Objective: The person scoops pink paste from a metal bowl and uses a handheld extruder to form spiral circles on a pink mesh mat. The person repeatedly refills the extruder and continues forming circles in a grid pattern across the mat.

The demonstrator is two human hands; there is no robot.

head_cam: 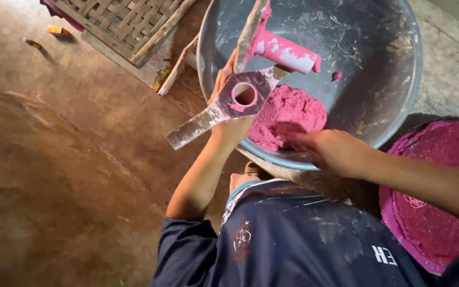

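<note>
1. Nearest me, my right hand (330, 151) lies fingers-down in the mound of pink, crumbly paste (288, 114), digging in. I cannot tell whether the fingers are closed on a lump; they are buried.
2. Just left of it, my left hand (228, 106) is clamped on the pink-smeared wooden press with a round hole and a pink cylinder (245, 93), held tilted over the wide grey metal basin (399, 106).
3. I judge the step goes best with a compact pinch, lifted cleanly to the hole, and the press kept steady.
4. Right of my right arm sits a round pink-coated tray (431, 223).
5. Farthest, beyond the left hand: a woven bamboo panel (128, 21) and a small yellow box-like scrap (55, 30); no label is legible.
</note>
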